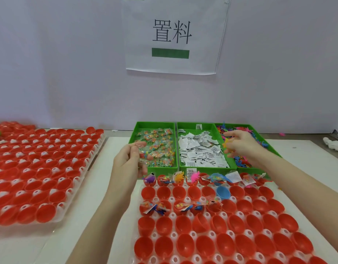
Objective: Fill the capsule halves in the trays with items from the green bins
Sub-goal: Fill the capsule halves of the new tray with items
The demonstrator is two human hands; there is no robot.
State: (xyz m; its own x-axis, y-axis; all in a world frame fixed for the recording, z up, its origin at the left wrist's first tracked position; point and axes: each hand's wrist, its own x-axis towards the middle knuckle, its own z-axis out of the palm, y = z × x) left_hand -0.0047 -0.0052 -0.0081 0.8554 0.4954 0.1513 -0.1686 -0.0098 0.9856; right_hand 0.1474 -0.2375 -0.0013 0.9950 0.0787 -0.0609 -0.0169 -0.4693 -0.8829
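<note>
Three green bins stand side by side: the left bin [135,134] holds clear candy packets, the middle bin [194,168] white paper slips, the right bin [259,169] small colourful rubber toys. In front lies a white tray [187,199] of red capsule halves with one blue half [223,192]. The back row and part of the third row hold items. My left hand [129,161] grips clear candy packets at the left bin's front. Over the right bin, my right hand [240,143] pinches a yellow toy [225,144].
A second tray [76,180] of red capsule halves fills the left side of the table, with more red halves piled behind it. A paper sign [174,35] hangs on the wall. A crumpled white cloth [334,144] lies at the far right.
</note>
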